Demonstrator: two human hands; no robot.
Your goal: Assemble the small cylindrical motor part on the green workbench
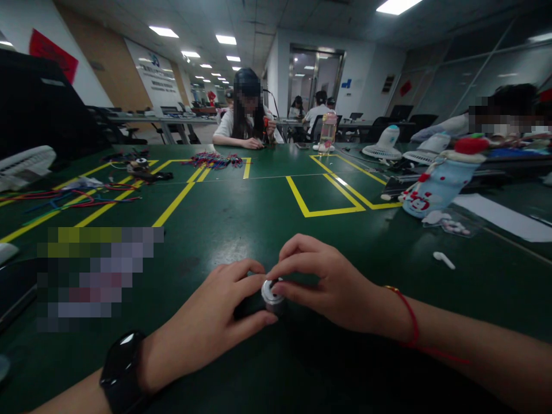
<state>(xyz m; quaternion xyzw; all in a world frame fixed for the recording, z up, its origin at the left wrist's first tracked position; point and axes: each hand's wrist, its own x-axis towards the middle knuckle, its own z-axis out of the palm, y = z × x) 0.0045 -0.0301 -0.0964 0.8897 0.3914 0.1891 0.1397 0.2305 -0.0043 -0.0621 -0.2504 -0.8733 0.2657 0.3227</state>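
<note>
Both hands meet on a small silver metal cylinder (272, 294) at the near edge of the green worktop (241, 213). Left hand (211, 322) grip wraps its side, right hand (332, 282) grip pinches its top with fingertips. Its inside is hidden. Pink bottle (328, 131) stands far back; contents unclear. White earbud (444, 260) lies to the right.

A small silver cylindrical part (272, 294) is held low in the centre of the frame, gripped between the left hand (207, 325) and the right hand (332, 284) just above the green table (241, 218). A black watch (123, 368) is worn on the left wrist, a red string bracelet (407, 313) on the right. Coloured wires (77, 198) are spread at the left. A white earbud (444, 260) is seen at the right, and a seated person (245, 112) at the upper centre.
</note>
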